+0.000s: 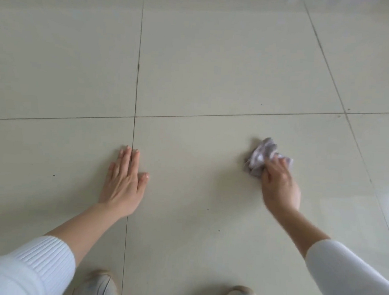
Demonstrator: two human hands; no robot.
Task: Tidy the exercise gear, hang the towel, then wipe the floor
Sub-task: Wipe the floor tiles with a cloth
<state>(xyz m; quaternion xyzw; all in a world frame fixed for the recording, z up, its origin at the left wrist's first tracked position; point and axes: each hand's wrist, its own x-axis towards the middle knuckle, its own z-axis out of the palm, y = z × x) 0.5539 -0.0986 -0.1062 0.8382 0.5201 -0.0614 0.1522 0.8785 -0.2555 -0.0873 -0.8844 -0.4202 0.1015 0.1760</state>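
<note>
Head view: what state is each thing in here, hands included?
floor: tiled, glossy, a few dark specks.
cloth: crumpled, on the floor.
left hand: flat on the floor, fingers straight.
right hand: grips the cloth.
shoes: both standing on the floor.
</note>
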